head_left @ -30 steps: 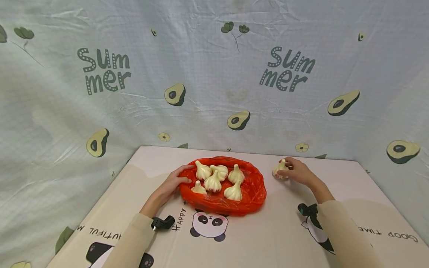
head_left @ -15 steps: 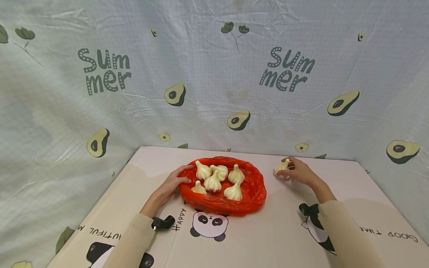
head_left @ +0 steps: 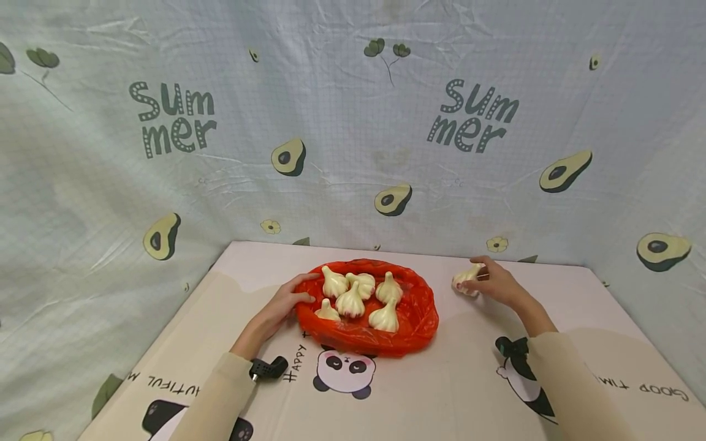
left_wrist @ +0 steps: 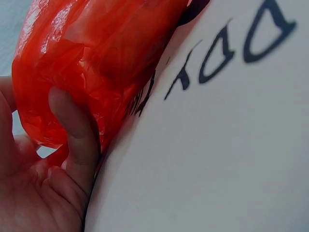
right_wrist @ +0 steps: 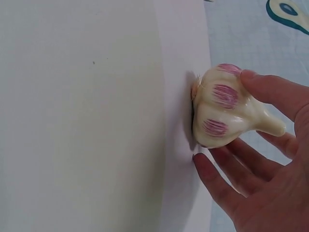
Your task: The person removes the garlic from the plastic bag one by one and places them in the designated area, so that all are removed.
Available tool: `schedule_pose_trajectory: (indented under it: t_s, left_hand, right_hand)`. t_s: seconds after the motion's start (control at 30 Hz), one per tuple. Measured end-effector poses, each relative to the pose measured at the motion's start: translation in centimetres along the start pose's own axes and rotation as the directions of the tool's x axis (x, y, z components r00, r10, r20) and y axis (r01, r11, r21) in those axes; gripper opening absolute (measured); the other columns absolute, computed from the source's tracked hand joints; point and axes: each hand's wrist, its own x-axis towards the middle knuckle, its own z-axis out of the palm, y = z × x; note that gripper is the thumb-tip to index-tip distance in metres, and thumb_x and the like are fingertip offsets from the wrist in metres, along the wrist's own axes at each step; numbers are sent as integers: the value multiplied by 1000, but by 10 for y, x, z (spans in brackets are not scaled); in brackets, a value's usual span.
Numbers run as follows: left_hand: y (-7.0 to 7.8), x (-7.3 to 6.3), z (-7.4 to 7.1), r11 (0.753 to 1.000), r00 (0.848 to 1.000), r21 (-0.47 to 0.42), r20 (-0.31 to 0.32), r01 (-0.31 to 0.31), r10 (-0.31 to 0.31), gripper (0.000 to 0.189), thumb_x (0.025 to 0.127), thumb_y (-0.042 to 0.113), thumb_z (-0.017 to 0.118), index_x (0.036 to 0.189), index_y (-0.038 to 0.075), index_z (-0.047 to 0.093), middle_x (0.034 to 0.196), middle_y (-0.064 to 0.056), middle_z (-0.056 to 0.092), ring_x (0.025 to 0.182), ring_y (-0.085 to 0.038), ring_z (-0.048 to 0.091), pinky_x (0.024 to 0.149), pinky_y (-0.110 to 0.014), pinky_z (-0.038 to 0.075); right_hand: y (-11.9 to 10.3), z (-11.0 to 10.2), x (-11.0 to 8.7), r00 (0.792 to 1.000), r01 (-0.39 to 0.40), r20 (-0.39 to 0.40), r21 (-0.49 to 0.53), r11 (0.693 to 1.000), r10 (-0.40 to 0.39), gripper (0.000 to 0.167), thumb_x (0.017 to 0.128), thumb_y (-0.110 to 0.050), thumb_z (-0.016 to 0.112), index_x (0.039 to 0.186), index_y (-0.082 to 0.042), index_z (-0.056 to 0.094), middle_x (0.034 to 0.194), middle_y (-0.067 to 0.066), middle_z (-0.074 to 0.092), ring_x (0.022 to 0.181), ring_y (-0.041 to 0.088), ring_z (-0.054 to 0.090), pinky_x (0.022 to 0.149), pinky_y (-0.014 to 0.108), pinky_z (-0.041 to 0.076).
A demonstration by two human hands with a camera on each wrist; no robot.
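A red plastic bag (head_left: 380, 346) with its rim rolled down into a bowl shape stands mid-table. Several whole garlic bulbs (head_left: 350, 301) sit inside it. My left hand (head_left: 284, 301) holds the bag's left end; the left wrist view has the thumb (left_wrist: 72, 121) against the red plastic, with the other fingers partly hidden behind. To the bag's right, my right hand (head_left: 494, 283) pinches one garlic bulb (right_wrist: 224, 106) between thumb and fingers. That bulb is cream with purple streaks, its root end close over the table and its neck tilted toward the palm.
The white table (head_left: 430, 392) carries printed pandas and lettering. Behind it hangs a pale cloth (head_left: 331, 79) printed with avocados and "summer", meeting the table's back edge just beyond the bag and the right hand.
The bulb in my right hand has tipped, its neck leaning further right toward the palm. The right hand has shifted slightly right; the left hand and the bag have kept their place.
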Motion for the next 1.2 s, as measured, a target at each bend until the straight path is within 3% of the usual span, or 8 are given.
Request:
schedule_pose_trajectory:
  t_s: [0.53,0.73,1.2]
  left_hand:
    - [-1,-1,-1,1000,1000,8,15,7,-7,64,92,10,56,154,17,46,168,-16,29,150,-43,33,123,-58,36]
    - [0,-1,-3,1000,1000,8,10,7,-7,63,92,9,56,154,16,46,167,-17,29,150,-43,34,123,-58,35]
    - [1,-1,0,1000,1000,9,16,0,0,63,91,9,56,154,15,47,167,-17,30,148,-42,36,123,-57,35]
  right_hand:
    - [-13,-11,-6,996,74,-49,-67,995,-77,76,97,-34,70,152,6,35,145,37,50,134,53,51,105,63,50]
    - [-27,-13,-5,995,88,-46,-103,991,-93,72,97,-34,71,150,1,40,146,34,52,135,51,50,107,66,47]
    - [-71,-17,-7,973,211,-50,-220,952,-227,60,94,-26,73,143,1,51,141,29,58,132,47,54,107,65,48]
